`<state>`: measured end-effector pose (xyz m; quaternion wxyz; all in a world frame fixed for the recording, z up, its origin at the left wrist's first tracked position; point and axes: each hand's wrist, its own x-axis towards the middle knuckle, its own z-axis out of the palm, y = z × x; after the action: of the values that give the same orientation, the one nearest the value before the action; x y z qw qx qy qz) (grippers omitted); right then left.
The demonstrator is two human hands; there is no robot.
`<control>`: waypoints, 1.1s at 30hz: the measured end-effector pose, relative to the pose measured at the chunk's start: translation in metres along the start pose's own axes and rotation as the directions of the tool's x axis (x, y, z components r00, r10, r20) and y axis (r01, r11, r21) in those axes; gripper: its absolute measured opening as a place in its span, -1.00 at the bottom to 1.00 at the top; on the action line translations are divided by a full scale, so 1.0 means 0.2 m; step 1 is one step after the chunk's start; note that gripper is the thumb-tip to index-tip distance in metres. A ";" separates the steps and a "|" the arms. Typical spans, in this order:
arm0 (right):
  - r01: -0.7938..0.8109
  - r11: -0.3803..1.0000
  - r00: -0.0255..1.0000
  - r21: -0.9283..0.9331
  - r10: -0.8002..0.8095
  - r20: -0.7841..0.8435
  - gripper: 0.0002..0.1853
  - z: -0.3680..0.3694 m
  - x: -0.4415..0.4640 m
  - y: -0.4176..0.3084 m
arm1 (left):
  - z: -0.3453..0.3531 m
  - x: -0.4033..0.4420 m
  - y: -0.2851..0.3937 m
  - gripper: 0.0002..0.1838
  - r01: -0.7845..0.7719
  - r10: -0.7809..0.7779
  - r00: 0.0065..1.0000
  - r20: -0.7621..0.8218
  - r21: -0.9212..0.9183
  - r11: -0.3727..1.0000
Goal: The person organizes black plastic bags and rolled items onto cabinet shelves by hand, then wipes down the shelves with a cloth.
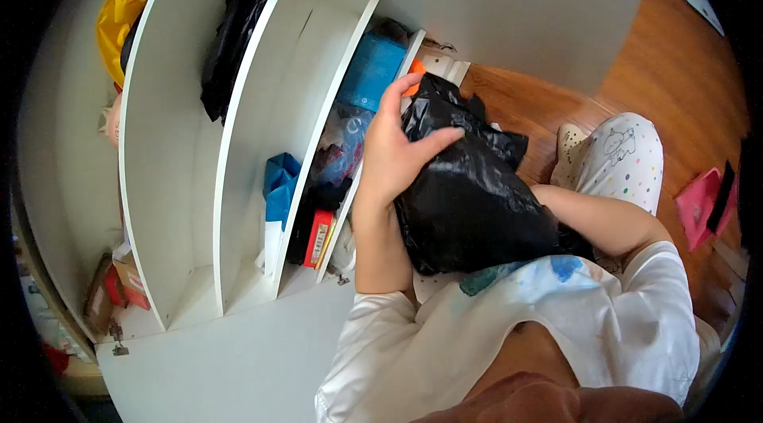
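A black plastic bag [477,193], folded into a flat, bulky bundle, is held in front of my chest. My left hand [393,141] grips its left upper edge, the thumb lying across the front and the fingers reaching round toward the back. My right hand [542,194] goes behind the bag's right side; its fingers are hidden there, so their grip does not show. Whatever the bag contains is out of sight. Just left of my left hand are the lower cabinet shelves, with a blue box [370,72] and a clear plastic bag [347,141].
An open white cabinet [187,185] fills the left, its doors swung out. Its shelves hold another black bag [238,38], a yellow bag [127,10], a blue bag [282,177] and a red box [319,238]. A pink item [699,204] lies on the wooden floor at right.
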<state>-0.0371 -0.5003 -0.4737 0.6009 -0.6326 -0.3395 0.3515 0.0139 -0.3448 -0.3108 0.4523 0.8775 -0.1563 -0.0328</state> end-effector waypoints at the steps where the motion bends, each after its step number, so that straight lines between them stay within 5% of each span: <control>1: 0.042 0.998 0.999 0.037 -0.042 -0.009 -0.64 0.03 0.02 0.00 | 0.01 0.03 -0.03 -0.30 -0.024 0.025 1.000 -0.005 0.127 0.992; 3: 0.105 0.990 0.994 0.092 -0.106 0.001 -0.65 0.04 0.03 0.02 | 0.10 0.09 -0.21 -0.36 -0.098 0.088 0.993 0.084 0.127 0.987; 4: 0.129 0.985 0.991 0.114 -0.132 0.019 -0.65 0.03 0.03 0.03 | 0.16 0.10 -0.29 -0.47 0.051 -0.054 0.973 0.224 0.021 0.998; 5: 0.149 0.980 0.986 0.130 -0.157 0.056 -0.66 0.01 0.01 0.05 | 0.23 0.10 -0.38 -0.59 0.029 -0.013 0.946 0.324 -0.046 0.999; 6: 0.172 0.974 0.977 0.144 -0.188 0.105 -0.66 -0.03 -0.02 0.08 | 0.33 0.08 -0.47 -0.67 0.094 0.016 0.873 0.488 -0.199 0.975; 8: 0.237 0.956 0.942 0.172 -0.269 0.203 -0.67 -0.12 -0.09 0.13 | 0.53 -0.03 -0.55 -0.74 0.295 -0.033 0.668 0.743 -0.224 0.929; 11: 0.337 0.923 0.895 0.183 -0.375 0.243 -0.68 -0.29 -0.15 0.07 | 0.54 -0.33 -0.44 -0.66 0.543 0.027 0.727 0.686 -0.599 0.589; 12: 0.169 0.977 0.956 0.128 -0.194 0.221 -0.69 -0.35 -0.16 -0.14 | 0.54 -0.38 -0.42 -0.65 0.560 0.035 0.728 0.685 -0.623 0.546; 14: -0.142 0.935 0.990 0.325 0.134 0.045 -0.69 -0.47 -0.25 -0.28 | 0.54 -0.41 -0.43 -0.63 0.576 0.034 0.732 0.681 -0.645 0.503; 15: -0.088 0.870 0.996 0.484 0.083 0.033 -0.47 -0.54 -0.26 -0.34 | 0.54 -0.41 -0.44 -0.62 0.582 0.030 0.732 0.680 -0.649 0.490; 17: 0.397 0.910 0.894 0.120 -0.354 -0.275 -0.10 -0.54 -0.26 -0.35 | 0.54 -0.41 -0.44 -0.60 0.589 0.029 0.734 0.678 -0.658 0.470; 19: 0.303 0.929 0.944 -0.212 -0.323 -0.065 0.20 -0.45 -0.22 -0.40 | 0.54 -0.42 -0.45 -0.58 0.591 0.033 0.737 0.675 -0.667 0.454; 20: 0.150 0.953 0.987 -0.262 -0.158 -0.010 0.14 -0.33 -0.19 -0.45 | 0.54 -0.42 -0.45 -0.57 0.595 0.031 0.739 0.673 -0.672 0.440; 23: 0.022 0.968 0.998 -0.249 -0.009 0.054 -0.24 -0.16 -0.08 -0.29 | 0.52 -0.42 -0.47 -0.54 0.604 0.015 0.745 0.667 -0.682 0.413; 25: 0.126 0.984 0.992 -0.127 -0.125 0.017 -0.49 -0.21 -0.04 -0.18 | 0.50 -0.40 -0.47 -0.52 0.593 0.007 0.761 0.649 -0.700 0.397; 26: 0.134 0.988 0.990 -0.081 -0.137 -0.042 -0.62 -0.25 -0.06 -0.17 | 0.49 -0.38 -0.48 -0.51 0.587 -0.003 0.772 0.635 -0.712 0.385; 27: 0.113 0.963 0.988 -0.244 -0.135 -0.076 -0.67 -0.34 -0.09 -0.17 | 0.47 -0.37 -0.49 -0.50 0.580 -0.012 0.784 0.621 -0.724 0.375; 29: 0.161 0.956 0.956 0.246 -0.089 -0.280 -0.73 -0.44 -0.13 -0.12 | 0.41 -0.32 -0.51 -0.47 0.550 -0.049 0.820 0.571 -0.760 0.345; 33: 0.156 0.933 0.816 0.325 0.064 -0.574 -0.82 -0.71 -0.21 0.07 | 0.27 -0.16 -0.58 -0.43 0.408 -0.105 0.913 0.394 -0.884 0.226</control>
<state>0.0627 -0.6108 -0.4810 0.7883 -0.5804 -0.0876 0.1847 0.0022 -0.3144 -0.4383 0.8502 0.4288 -0.0126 -0.3051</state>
